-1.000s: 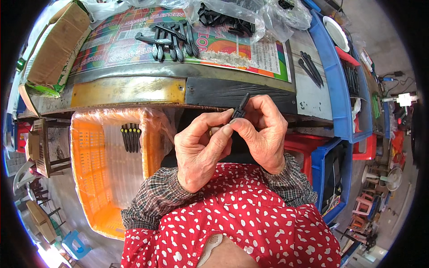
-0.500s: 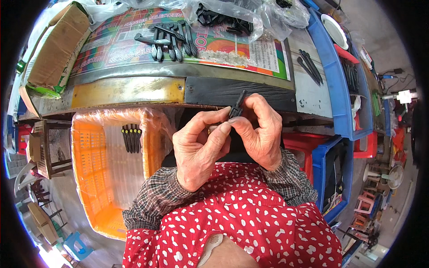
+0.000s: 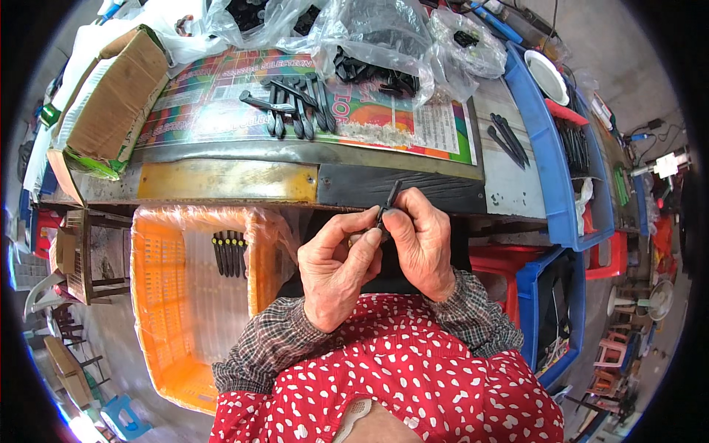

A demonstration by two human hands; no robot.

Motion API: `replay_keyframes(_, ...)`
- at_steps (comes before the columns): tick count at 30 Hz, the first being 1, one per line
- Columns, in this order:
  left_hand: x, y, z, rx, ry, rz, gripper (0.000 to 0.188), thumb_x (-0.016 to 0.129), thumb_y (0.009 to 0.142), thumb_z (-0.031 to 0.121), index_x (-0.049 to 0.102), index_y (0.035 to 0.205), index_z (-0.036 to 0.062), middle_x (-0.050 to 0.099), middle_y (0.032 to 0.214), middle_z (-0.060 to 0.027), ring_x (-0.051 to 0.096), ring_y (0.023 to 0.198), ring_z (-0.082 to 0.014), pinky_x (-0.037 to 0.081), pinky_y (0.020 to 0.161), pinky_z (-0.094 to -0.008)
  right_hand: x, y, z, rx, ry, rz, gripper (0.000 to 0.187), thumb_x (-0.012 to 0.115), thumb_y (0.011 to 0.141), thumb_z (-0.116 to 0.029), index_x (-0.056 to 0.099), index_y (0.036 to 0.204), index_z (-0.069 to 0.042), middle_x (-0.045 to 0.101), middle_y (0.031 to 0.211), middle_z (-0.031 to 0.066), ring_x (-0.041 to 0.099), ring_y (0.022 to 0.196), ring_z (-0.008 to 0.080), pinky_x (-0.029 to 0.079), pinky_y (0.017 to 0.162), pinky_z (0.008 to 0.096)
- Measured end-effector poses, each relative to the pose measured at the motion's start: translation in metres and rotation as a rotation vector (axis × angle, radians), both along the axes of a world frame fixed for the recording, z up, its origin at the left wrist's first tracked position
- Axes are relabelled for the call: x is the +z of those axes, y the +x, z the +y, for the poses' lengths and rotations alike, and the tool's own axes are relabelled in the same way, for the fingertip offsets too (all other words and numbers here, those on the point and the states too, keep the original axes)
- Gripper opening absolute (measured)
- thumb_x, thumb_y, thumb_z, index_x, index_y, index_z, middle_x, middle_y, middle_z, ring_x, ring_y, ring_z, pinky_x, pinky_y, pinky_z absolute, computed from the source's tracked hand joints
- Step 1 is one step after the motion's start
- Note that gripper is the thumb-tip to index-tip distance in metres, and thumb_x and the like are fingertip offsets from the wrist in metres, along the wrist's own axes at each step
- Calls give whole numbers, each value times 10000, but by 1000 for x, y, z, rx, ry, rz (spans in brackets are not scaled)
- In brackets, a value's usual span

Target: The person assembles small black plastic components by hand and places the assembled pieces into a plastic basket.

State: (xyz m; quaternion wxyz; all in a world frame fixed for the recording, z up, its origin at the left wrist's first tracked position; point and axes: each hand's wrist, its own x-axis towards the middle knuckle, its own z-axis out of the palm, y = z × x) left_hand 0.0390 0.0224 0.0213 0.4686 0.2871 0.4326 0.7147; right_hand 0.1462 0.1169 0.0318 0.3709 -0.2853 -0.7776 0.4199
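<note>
Just in front of the bench edge, my left hand point(image 3: 334, 267) and my right hand point(image 3: 422, 244) meet around a slim black plastic piece point(image 3: 394, 193). Thumbs and fingertips of both hands pinch its lower end, which they mostly hide; the narrow upper end sticks up between them. Exactly what kind of part it is cannot be made out. Beyond the hands, a small pile of black handle-shaped pieces point(image 3: 301, 111) lies on a colourful printed sheet point(image 3: 199, 92). Several black pieces with yellow ends point(image 3: 230, 255) lie side by side in a plastic-lined orange crate point(image 3: 159, 317) at my left.
Clear plastic bags point(image 3: 384, 37) holding black parts lie at the back of the bench. A torn cardboard box point(image 3: 114, 103) stands at the left. Several thin black pieces point(image 3: 508, 140) rest beside a blue tray point(image 3: 538, 140). A lower blue bin point(image 3: 529, 295) and a red stool point(image 3: 498, 266) are at right.
The view has shifted, so the bench sits lower in the picture. Between my fingertips the black piece has turned and looks narrower. Both hands keep their pinch on it.
</note>
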Motion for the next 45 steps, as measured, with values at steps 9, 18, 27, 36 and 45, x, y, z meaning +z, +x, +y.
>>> replay_keyframes(9, 0, -1, 0, -27, -2, -56, 224, 562, 899, 9, 580, 1122, -7, 562, 806, -4, 493, 580, -35, 380, 464, -166, 0, 4, 2, -16, 320, -15, 270, 671, 839, -229, 530, 881, -3, 516, 720, 93, 555, 567, 209, 441, 489, 301)
replay_keyframes(18, 2, 3, -3, -5, 18, 28, 212, 532, 913, 17, 563, 1120, -15, 570, 793, -37, 482, 545, -68, 344, 421, -183, -1, 3, -3, -75, 412, -17, 230, 646, 853, -195, 520, 824, -4, 495, 669, 92, 541, 528, 234, 419, 455, 321)
replay_keyframes(27, -1, -1, 1, 19, 33, -29, 228, 562, 894, 0, 578, 1121, -8, 568, 831, -12, 505, 593, -42, 392, 475, -168, -4, -4, 0, -47, 258, 32, 232, 638, 863, -210, 533, 833, -6, 525, 690, 109, 559, 566, 251, 439, 502, 326)
replay_keyframes(36, -3, -3, -5, -16, 19, -64, 214, 563, 896, 6, 582, 1109, -12, 577, 902, -31, 517, 599, -44, 397, 468, -167, -6, 1, 3, 33, 340, -11, 249, 664, 838, -225, 533, 825, -13, 490, 676, 93, 535, 552, 251, 424, 481, 325)
replay_keyframes(45, -1, 0, -6, -11, -1, -60, 215, 566, 891, -5, 591, 1104, -13, 580, 913, -30, 520, 605, -43, 400, 473, -166, -6, 0, -2, -5, 307, 24, 189, 614, 873, -164, 527, 798, -13, 492, 660, 105, 527, 534, 266, 415, 479, 335)
